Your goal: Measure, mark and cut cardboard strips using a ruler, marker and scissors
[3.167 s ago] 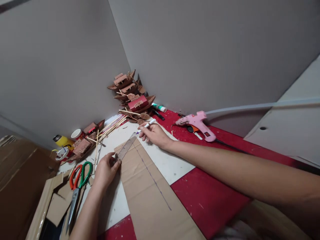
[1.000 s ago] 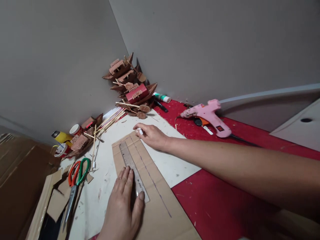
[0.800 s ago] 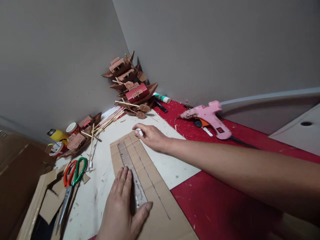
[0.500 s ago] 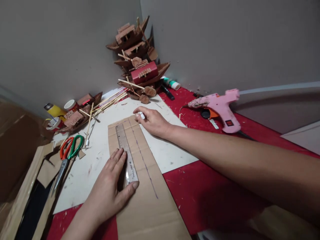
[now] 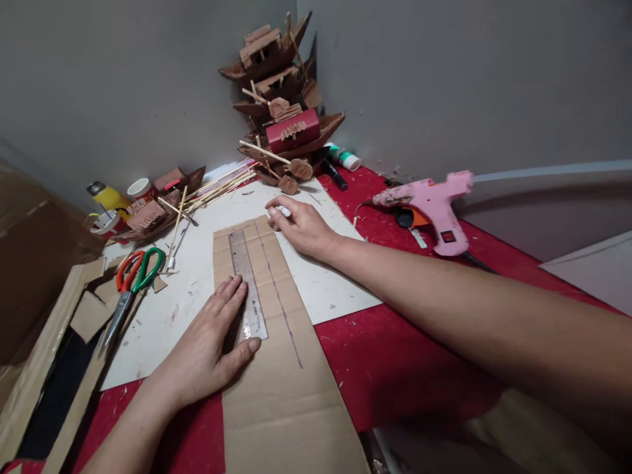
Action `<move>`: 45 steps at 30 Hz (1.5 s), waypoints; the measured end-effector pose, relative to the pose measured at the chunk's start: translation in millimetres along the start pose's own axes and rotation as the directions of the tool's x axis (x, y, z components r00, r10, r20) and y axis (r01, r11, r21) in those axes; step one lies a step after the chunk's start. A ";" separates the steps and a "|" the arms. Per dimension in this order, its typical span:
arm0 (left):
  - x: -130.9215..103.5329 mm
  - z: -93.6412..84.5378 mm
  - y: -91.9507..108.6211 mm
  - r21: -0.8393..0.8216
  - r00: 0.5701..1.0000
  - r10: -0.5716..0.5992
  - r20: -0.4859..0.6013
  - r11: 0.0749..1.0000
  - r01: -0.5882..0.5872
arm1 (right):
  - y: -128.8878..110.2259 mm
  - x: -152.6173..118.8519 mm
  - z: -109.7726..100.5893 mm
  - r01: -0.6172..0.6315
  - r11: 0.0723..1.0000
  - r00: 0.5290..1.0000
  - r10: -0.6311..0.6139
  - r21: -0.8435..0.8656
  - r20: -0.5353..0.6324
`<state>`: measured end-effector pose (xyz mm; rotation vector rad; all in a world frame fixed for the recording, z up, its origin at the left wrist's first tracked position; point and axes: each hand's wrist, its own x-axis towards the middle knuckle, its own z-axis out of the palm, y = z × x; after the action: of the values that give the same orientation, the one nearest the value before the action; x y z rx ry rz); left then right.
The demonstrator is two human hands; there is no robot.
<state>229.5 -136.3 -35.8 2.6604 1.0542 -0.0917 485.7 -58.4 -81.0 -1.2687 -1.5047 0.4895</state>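
My left hand lies flat with fingers stretched out, pressing a clear plastic ruler onto a long strip of brown cardboard. Its thumb rests by the ruler's near end. To the ruler's right, a purple line runs lengthwise down the cardboard. At the strip's far right corner, my right hand is closed around a slim pen with a white part showing; its tip is hidden by the fingers.
Scissors with orange and green handles lie at left beside cardboard scraps. A pink glue gun rests at right. Model boats are stacked in the corner, with thin sticks and another boat nearby. A white sheet covers part of the red tabletop.
The camera view has shifted slightly, so the cardboard and ruler appear a little higher. Both hands, the ruler and the purple line look much the same relative to the cardboard.
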 end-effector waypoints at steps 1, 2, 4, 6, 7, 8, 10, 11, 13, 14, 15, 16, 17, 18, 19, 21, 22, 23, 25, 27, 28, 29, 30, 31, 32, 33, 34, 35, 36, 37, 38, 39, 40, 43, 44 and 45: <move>-0.1 0.1 0.0 0.002 1.000 0.003 0.003 1.000 -0.003 | 0.7 0.1 0.6 0.006 1.000 1.000 -0.006 0.012 -0.003; -0.2 0.2 0.1 0.004 1.000 0.007 0.004 1.000 -0.007 | 1.7 0.3 1.3 0.017 0.999 1.000 -0.016 0.028 -0.009; -0.1 0.3 0.4 0.006 1.000 0.010 0.002 1.000 -0.010 | 3.9 0.6 2.6 0.046 0.996 0.999 -0.044 0.075 -0.030; 0.1 0.5 1.0 0.008 1.000 0.008 -0.002 1.000 -0.008 | 5.6 0.2 3.7 0.075 0.990 0.996 -0.070 0.117 -0.049; 0.2 0.6 1.2 0.009 1.000 0.006 -0.004 1.000 -0.006 | 5.7 -0.3 3.9 0.088 0.988 0.995 -0.081 0.129 -0.057; 0.2 0.7 1.5 0.009 1.000 0.006 -0.006 1.000 -0.006 | 5.1 -1.2 4.0 0.100 0.986 0.994 -0.092 0.135 -0.064; 0.1 1.0 1.6 0.011 1.000 0.004 -0.013 1.000 -0.004 | 1.3 -3.8 3.5 0.125 0.984 0.990 -0.117 0.124 -0.074; -0.2 1.3 1.5 0.013 1.000 0.005 -0.019 1.000 -0.004 | -2.2 -5.3 2.9 0.138 0.984 0.988 -0.129 0.116 -0.082; -0.9 2.0 0.8 0.016 0.999 0.012 -0.034 1.000 -0.011 | -12.0 -8.4 1.1 0.156 0.980 0.984 -0.142 0.125 -0.109; -1.4 2.5 0.3 0.017 0.999 0.018 -0.042 1.000 -0.017 | -18.4 -10.0 -0.3 0.152 0.977 0.983 -0.133 0.149 -0.128; -1.8 2.9 -0.3 0.016 0.998 0.026 -0.050 1.000 -0.025 | -25.7 -11.6 -2.2 0.140 0.972 0.983 -0.113 0.188 -0.145; -2.2 3.5 -0.9 0.015 0.998 0.033 -0.058 0.999 -0.033 | -33.7 -13.4 -4.6 0.117 0.964 0.985 -0.081 0.237 -0.155; -2.4 4.0 -1.5 0.013 0.997 0.039 -0.064 0.999 -0.038 | -42.3 -15.7 -7.6 0.085 0.954 0.987 -0.041 0.288 -0.153; -2.6 4.6 -2.0 0.013 0.997 0.041 -0.067 0.999 -0.040 | -51.1 -18.8 -11.1 0.054 0.942 0.990 -0.008 0.331 -0.140; -2.7 5.3 -2.5 0.014 0.997 0.042 -0.070 0.999 -0.041 | -59.8 -22.9 -15.1 0.018 0.930 0.992 0.029 0.367 -0.122; -2.7 6.8 -3.5 0.014 0.996 0.040 -0.080 0.999 -0.039 | -75.9 -34.8 -23.0 -0.045 0.913 0.994 0.083 0.406 -0.076; -2.6 7.6 -4.0 0.014 0.995 0.040 -0.086 0.999 -0.039 | -82.5 -42.7 -26.3 -0.076 0.905 0.993 0.106 0.418 -0.049; -2.4 8.4 -4.4 0.015 0.995 0.041 -0.092 0.999 -0.040 | -87.9 -51.7 -28.7 -0.111 0.896 0.991 0.134 0.431 -0.025; -1.9 9.8 -4.9 0.021 0.995 0.043 -0.094 0.999 -0.041 | -94.3 -71.6 -29.9 -0.196 0.856 0.977 0.211 0.478 0.022; -1.3 10.9 -5.1 0.028 0.995 0.045 -0.088 0.999 -0.042 | -95.5 -91.1 -26.5 -0.323 0.784 0.945 0.300 0.529 0.131; -1.0 11.2 -5.0 0.030 0.995 0.046 -0.086 0.999 -0.044 | -94.8 -99.7 -23.7 -0.382 0.756 0.924 0.332 0.531 0.191; -0.8 11.6 -5.0 0.031 0.995 0.049 -0.084 0.998 -0.047 | -93.9 -107.1 -20.7 -0.428 0.748 0.904 0.350 0.508 0.245; -0.8 11.9 -5.1 0.033 0.995 0.053 -0.086 0.998 -0.051 | -93.0 -113.1 -17.9 -0.442 0.755 0.896 0.345 0.485 0.280; -1.0 12.2 -5.2 0.036 0.994 0.058 -0.088 0.998 -0.055 | -92.4 -117.8 -15.7 -0.441 0.770 0.893 0.327 0.461 0.308; -1.2 12.5 -5.4 0.039 0.994 0.060 -0.092 0.998 -0.057 | -92.3 -121.2 -14.4 -0.427 0.789 0.895 0.301 0.441 0.328; -1.5 12.8 -5.7 0.041 0.994 0.060 -0.095 0.998 -0.057 | -92.6 -123.6 -14.2 -0.401 0.809 0.903 0.268 0.431 0.337; -1.8 13.2 -6.1 0.042 0.993 0.060 -0.098 0.998 -0.056 | -93.4 -125.3 -15.0 -0.366 0.829 0.913 0.231 0.424 0.336; -2.1 13.5 -6.3 0.041 0.993 0.058 -0.101 0.998 -0.054 | -94.5 -126.6 -16.7 -0.328 0.850 0.922 0.194 0.412 0.334; -2.2 13.7 -6.4 0.037 0.993 0.056 -0.105 0.998 -0.052 | -95.5 -128.1 -19.0 -0.283 0.875 0.932 0.155 0.392 0.328; -2.1 13.7 -6.3 0.031 0.993 0.053 -0.108 0.998 -0.050 | -96.2 -129.9 -21.6 -0.218 0.907 0.942 0.100 0.360 0.320; -1.9 13.5 -5.9 0.024 0.993 0.050 -0.110 0.999 -0.048 | -96.2 -132.3 -24.0 -0.121 0.941 0.948 0.016 0.315 0.317; -1.7 13.2 -5.3 0.017 0.993 0.046 -0.107 0.999 -0.044 | -95.3 -135.5 -25.9 -0.005 0.968 0.944 -0.079 0.251 0.321; -1.3 12.8 -4.6 0.011 0.994 0.040 -0.105 0.999 -0.039 | -93.5 -139.4 -27.1 0.123 0.977 0.928 -0.175 0.173 0.329; -0.5 11.6 -2.6 0.003 0.995 0.025 -0.101 1.000 -0.025 | -84.6 -152.4 -27.0 0.422 0.903 0.843 -0.359 -0.080 0.400; -0.4 11.5 -2.3 -0.001 0.994 0.025 -0.110 1.000 -0.025 | -82.0 -155.9 -26.4 0.470 0.872 0.819 -0.373 -0.136 0.437; -0.4 11.6 -2.1 -0.007 0.992 0.028 -0.121 1.000 -0.029 | -80.3 -158.6 -25.8 0.504 0.847 0.798 -0.382 -0.168 0.467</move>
<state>228.2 -138.2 -47.3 2.7011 1.0498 0.0809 452.7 -234.9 -77.1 -0.9946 -2.2397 0.2347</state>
